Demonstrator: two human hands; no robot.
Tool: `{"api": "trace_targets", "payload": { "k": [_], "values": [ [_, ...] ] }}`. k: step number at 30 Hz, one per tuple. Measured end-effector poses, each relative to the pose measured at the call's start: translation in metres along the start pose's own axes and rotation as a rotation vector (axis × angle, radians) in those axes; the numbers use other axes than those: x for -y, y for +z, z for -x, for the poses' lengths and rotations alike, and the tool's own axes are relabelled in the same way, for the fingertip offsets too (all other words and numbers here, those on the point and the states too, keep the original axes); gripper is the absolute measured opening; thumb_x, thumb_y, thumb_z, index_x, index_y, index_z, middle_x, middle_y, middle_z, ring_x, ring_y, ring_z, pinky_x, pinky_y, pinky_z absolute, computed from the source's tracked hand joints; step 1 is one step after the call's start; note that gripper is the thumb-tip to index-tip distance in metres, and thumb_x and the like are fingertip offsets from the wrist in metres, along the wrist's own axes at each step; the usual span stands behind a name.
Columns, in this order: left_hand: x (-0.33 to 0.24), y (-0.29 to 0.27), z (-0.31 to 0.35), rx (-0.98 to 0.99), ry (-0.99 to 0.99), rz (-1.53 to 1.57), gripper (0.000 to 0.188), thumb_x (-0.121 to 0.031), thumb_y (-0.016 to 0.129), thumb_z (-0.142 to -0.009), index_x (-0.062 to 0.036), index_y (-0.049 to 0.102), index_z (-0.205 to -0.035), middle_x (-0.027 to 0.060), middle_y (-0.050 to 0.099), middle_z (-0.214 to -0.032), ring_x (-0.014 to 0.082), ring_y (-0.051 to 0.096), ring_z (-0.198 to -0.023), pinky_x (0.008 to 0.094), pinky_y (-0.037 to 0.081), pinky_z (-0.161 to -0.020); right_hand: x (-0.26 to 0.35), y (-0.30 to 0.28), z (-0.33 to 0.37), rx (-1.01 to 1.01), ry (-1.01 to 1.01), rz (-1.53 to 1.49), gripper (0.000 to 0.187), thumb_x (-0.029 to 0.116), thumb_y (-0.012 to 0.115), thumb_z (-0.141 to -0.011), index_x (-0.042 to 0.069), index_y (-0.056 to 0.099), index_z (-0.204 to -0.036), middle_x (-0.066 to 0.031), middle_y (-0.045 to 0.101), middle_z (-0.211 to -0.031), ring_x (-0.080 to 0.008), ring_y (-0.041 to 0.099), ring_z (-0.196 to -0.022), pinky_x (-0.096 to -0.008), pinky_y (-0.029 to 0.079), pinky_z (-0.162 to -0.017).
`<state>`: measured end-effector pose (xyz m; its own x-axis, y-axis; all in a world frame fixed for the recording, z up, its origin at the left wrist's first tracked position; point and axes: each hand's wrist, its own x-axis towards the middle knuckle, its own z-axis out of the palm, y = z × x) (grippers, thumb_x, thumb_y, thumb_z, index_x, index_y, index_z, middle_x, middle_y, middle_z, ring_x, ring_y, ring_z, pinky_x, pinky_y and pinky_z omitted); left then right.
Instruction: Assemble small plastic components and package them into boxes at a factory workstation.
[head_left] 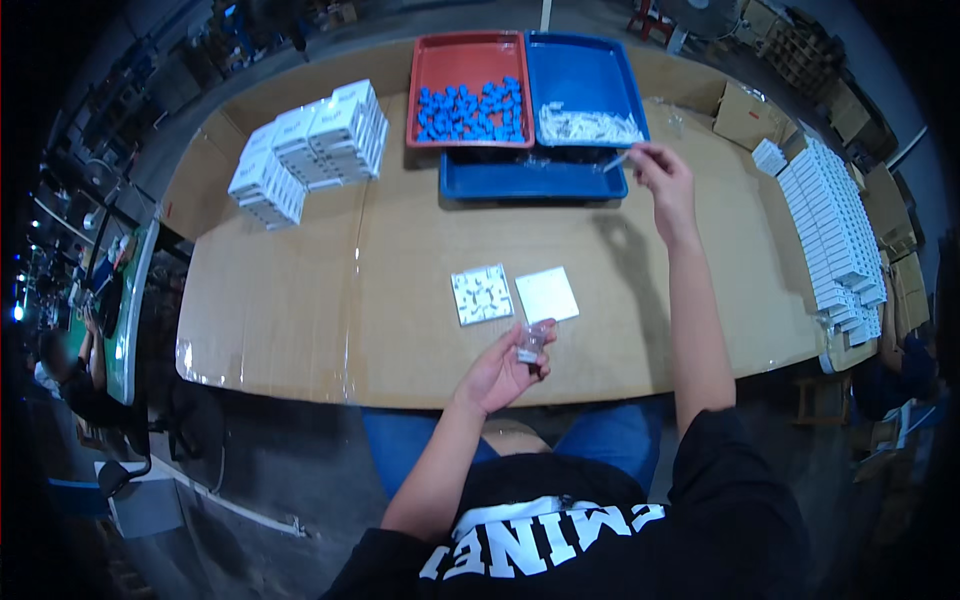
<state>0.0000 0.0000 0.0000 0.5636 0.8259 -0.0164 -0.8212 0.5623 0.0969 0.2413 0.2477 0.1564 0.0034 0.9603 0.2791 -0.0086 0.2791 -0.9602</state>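
My left hand point(500, 371) is closed round a small clear plastic bag point(532, 342) near the table's front edge; something pale shows in it, too small to make out. Up by the blue tray's front right corner, my right hand point(660, 180) pinches a thin whitish strip point(617, 161). Just beyond my left hand lie two square white plates: one point(482, 295) shows an inner side with dark slots and raised parts, the other point(547, 294) is plain. The blue tray point(585, 65) contains a pile of thin white pieces point(590, 126).
Blue plastic pieces point(470, 112) fill the front of a red tray point(468, 60). A lower blue tray point(530, 182) sits in front. White boxes point(318, 140) are stacked at left, with white plates point(825, 230) in tall rows at right. Cardboard point(290, 290) covers the table.
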Motion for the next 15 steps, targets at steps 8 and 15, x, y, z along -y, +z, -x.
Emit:
{"api": "trace_targets", "payload": {
  "k": [8,15],
  "values": [
    [0.011,0.015,0.011,-0.150,0.143,-0.307,0.054,-0.041,0.043,-0.112,0.0020,0.053,-0.144,0.0122,0.067,-0.125,0.0194,0.065,-0.096,0.0341,0.053,-0.088,-0.018,0.023,0.223,0.097,0.313,-0.040,0.011,0.005,0.075,-0.094,0.001,0.073,-0.104,-0.0001,0.070,-0.088,-0.0060,0.061,-0.077,-0.0215,0.049,-0.070],
    [0.028,0.053,0.020,-0.232,0.134,-0.505,0.053,-0.039,0.042,-0.113,0.0031,0.054,-0.142,0.0156,0.069,-0.126,0.0207,0.068,-0.102,0.0355,0.055,-0.090,0.005,0.027,0.236,0.234,0.142,0.098,0.012,0.004,0.076,-0.092,0.002,0.074,-0.104,0.0018,0.071,-0.086,-0.0034,0.060,-0.074,-0.0203,0.046,-0.065]
  ]
}}
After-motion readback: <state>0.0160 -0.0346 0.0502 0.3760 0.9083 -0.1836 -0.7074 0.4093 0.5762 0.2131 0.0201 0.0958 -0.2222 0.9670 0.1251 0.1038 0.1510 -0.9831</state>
